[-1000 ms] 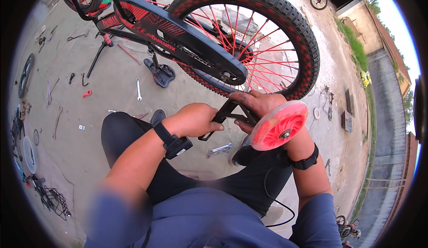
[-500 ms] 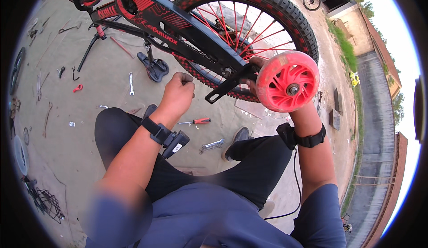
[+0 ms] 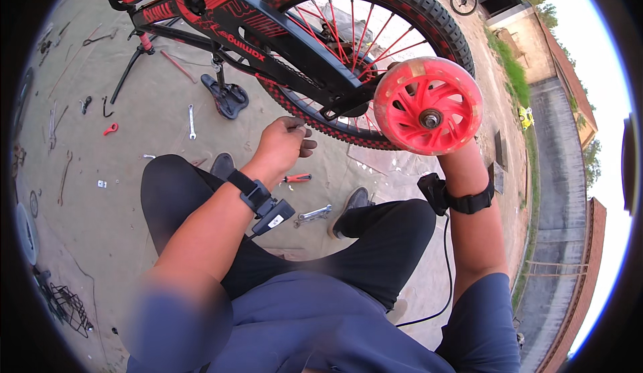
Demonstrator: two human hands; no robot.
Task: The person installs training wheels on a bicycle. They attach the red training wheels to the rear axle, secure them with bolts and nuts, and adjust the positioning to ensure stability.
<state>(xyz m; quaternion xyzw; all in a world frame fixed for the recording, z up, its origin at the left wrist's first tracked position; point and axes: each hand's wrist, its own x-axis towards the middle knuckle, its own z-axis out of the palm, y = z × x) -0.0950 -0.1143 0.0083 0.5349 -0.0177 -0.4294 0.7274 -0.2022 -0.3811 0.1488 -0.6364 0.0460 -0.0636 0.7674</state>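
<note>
A red training wheel (image 3: pixel 429 106) with a clear tyre and a black bracket is held up beside the rear wheel of an upturned black and red bicycle (image 3: pixel 288 51). My right hand (image 3: pixel 463 161) is mostly hidden behind the training wheel and grips it. The bracket's slotted end (image 3: pixel 329 113) overlaps the frame's rear end near the axle; whether it touches cannot be told. My left hand (image 3: pixel 284 146) is closed with curled fingers, below the bracket and close to the rear tyre (image 3: pixel 315 123). Anything between its fingers is too small to make out.
The saddle (image 3: pixel 228 99) hangs at the ground. On the grey ground lie a wrench (image 3: pixel 192 122), a red-handled screwdriver (image 3: pixel 298 178), more wrenches (image 3: pixel 313 214) by my foot, and a red ring-ended tool (image 3: pixel 111 129). A cable runs from my right wrist strap (image 3: pixel 462 199).
The training wheel has moved slightly left and up, bringing its bracket nearer the frame's end. My left hand has shifted right toward the tyre, its fingers loosening a little.
</note>
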